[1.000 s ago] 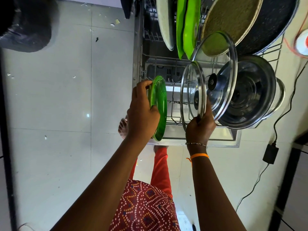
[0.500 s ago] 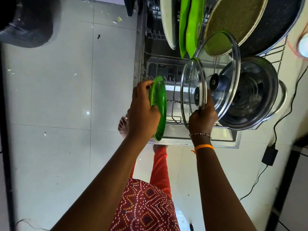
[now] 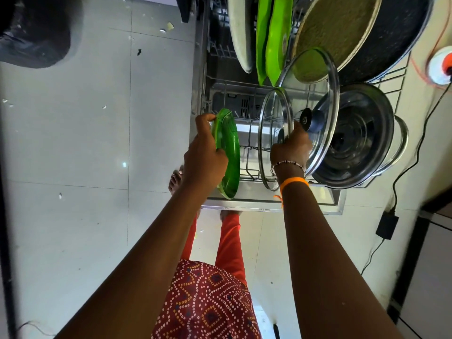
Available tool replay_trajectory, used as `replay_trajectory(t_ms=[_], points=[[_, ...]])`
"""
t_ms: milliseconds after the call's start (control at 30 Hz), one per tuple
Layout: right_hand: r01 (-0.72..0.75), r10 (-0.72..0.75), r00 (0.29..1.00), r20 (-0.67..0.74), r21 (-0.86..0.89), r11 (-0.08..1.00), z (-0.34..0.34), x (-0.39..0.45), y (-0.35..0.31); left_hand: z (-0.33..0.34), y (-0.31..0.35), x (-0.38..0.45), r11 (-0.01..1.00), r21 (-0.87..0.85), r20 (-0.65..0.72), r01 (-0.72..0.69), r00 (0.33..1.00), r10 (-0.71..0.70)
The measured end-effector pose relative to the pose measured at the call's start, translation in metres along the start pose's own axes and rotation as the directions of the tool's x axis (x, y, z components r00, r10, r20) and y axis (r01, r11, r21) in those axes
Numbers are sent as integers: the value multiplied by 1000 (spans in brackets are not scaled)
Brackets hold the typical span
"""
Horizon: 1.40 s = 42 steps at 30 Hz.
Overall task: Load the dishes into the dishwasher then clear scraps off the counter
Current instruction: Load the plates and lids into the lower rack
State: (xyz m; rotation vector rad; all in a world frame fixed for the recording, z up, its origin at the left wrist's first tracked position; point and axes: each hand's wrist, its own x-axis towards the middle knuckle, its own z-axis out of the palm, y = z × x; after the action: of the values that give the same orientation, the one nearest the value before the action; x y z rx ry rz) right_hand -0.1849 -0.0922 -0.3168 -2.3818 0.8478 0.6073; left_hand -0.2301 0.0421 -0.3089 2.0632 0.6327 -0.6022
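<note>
Green plate (image 3: 228, 152) stays gripped on edge in my left hand (image 3: 204, 157) over the rack (image 3: 249, 167), while my right hand (image 3: 289, 146) has slid the small glass lid (image 3: 275, 133) deeper, so both still need seating.

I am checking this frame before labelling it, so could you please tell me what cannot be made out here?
Head view only:
- Right hand: its fingertips are behind the small glass lid, so the grip is unclear.
- Dark pan and the upright plates: cut off by the top edge.
- Rack slot under the green plate: covered by the plate and the left hand.
- Floor scraps: too small to identify.
</note>
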Motion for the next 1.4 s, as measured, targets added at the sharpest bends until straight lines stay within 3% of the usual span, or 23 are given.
replay_trajectory(t_ms=[233, 400, 667, 767, 900, 1033, 1200, 1300, 1400], points=[[-1, 2, 1000, 20, -42, 999, -7, 5, -14, -4, 0, -3, 999, -50, 17, -13, 1000, 14], [145, -144, 989, -33, 51, 988, 0, -5, -9, -13, 1, -10, 994, -105, -6, -18, 1000, 17], [387, -387, 918, -90, -9, 922, 4, -13, 7, -23, 5, -18, 983, -185, -40, 4, 999, -11], [427, -423, 895, -139, -2, 904, 0, -10, 11, -24, 5, -19, 980, -198, -49, 3, 999, -13], [443, -440, 893, -92, 11, 896, -1, -6, 18, -28, 4, -22, 976, -220, -71, 4, 997, -20], [540, -508, 826, -245, 80, 838, -4, -17, 22, -41, 7, -29, 966, -255, -222, -28, 975, -30], [591, -541, 742, -395, 5, 807, -21, -57, 22, -71, 11, -39, 902, -425, -519, -78, 837, -172], [546, -483, 832, -273, 253, 799, -33, -83, 13, -82, 23, -43, 837, -535, -531, -119, 817, -223], [255, -331, 944, -23, 686, 681, -59, -92, -4, -73, 46, -48, 776, -614, -443, -142, 876, -190]])
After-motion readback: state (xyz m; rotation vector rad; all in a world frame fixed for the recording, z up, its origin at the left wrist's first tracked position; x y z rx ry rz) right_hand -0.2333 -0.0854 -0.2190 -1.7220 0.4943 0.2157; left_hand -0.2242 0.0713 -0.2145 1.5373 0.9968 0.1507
